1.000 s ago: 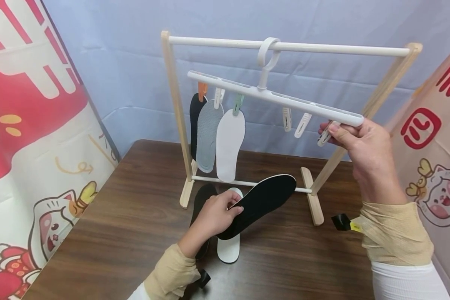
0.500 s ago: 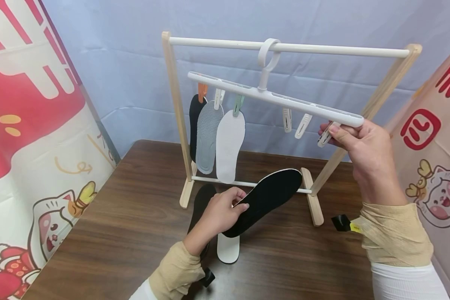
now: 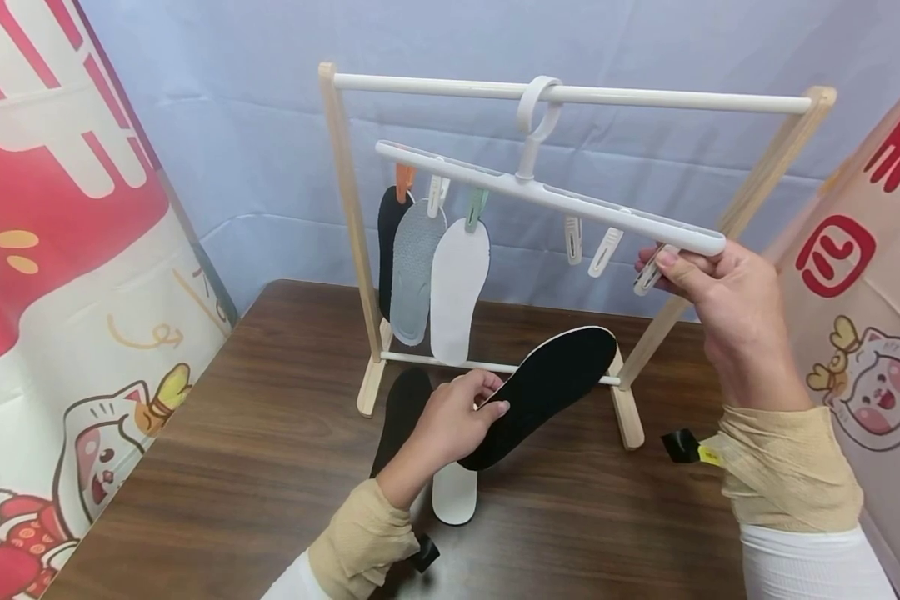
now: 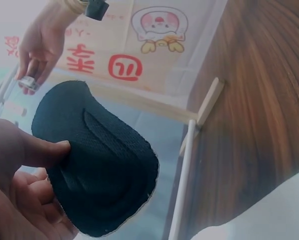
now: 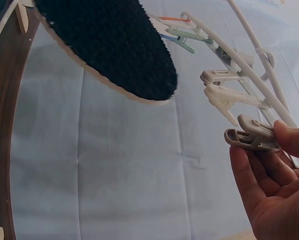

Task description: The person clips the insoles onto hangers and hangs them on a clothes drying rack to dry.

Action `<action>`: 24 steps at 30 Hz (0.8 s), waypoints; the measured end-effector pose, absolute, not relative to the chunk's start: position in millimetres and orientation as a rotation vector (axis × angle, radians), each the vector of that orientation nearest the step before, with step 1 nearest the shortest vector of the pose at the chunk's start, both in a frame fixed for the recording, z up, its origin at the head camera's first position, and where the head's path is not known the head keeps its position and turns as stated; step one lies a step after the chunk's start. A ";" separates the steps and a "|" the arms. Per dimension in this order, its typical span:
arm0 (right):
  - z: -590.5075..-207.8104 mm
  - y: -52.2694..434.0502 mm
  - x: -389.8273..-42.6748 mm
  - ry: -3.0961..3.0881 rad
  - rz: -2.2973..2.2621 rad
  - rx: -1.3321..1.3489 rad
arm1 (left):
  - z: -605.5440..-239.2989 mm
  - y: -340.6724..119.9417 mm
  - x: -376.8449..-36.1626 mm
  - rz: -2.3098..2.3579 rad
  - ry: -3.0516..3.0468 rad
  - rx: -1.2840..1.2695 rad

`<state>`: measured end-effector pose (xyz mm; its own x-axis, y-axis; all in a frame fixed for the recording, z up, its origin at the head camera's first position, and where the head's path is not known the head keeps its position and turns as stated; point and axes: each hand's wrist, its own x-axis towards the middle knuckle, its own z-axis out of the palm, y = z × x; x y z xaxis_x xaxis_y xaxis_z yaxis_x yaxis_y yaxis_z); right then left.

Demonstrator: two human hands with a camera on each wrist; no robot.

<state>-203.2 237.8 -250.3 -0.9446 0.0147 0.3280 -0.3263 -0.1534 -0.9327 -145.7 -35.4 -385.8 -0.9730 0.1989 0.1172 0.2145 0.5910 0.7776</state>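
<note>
Brown table (image 3: 270, 467) below; left hand (image 3: 450, 425) grips the black insole (image 3: 547, 392) — right hand (image 3: 720, 292) pinches the end clip (image 3: 648, 271). Held by its heel, the insole may sag and miss the clip's mouth.

The scene is being lit evenly and brightly from above, and only soft shadows are being cast on the table (image 3: 270, 433). The left wrist view is being washed out by haze, with the near fingers blurred. Edges are being bent slightly in both wrist views.
</note>
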 end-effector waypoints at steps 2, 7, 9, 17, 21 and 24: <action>-250.7 238.3 -203.5 -1.867 2.215 0.367 | -384.7 -33.4 -145.9 -1.379 -2.784 -0.354; -250.6 238.6 -204.8 -1.876 2.219 0.372 | -381.5 -29.3 -147.0 -1.429 -2.777 -0.334; -250.5 238.6 -205.4 -1.884 2.212 0.372 | -380.7 -28.0 -147.8 -1.440 -2.770 -0.333; -250.9 239.1 -205.5 -1.875 2.211 0.388 | -378.3 -22.2 -150.2 -1.475 -2.734 -0.336; -251.2 238.8 -205.4 -1.883 2.196 0.371 | -376.0 -18.6 -151.1 -1.492 -2.712 -0.335; -251.2 238.9 -205.1 -1.875 2.202 0.371 | -374.6 -16.4 -151.5 -1.497 -2.701 -0.337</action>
<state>-205.1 238.9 -251.2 -0.9427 0.0076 0.3335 -0.3304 -0.1581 -0.9305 -151.5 -16.4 -374.6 -0.9759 0.1712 0.1354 0.2056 0.5122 0.8339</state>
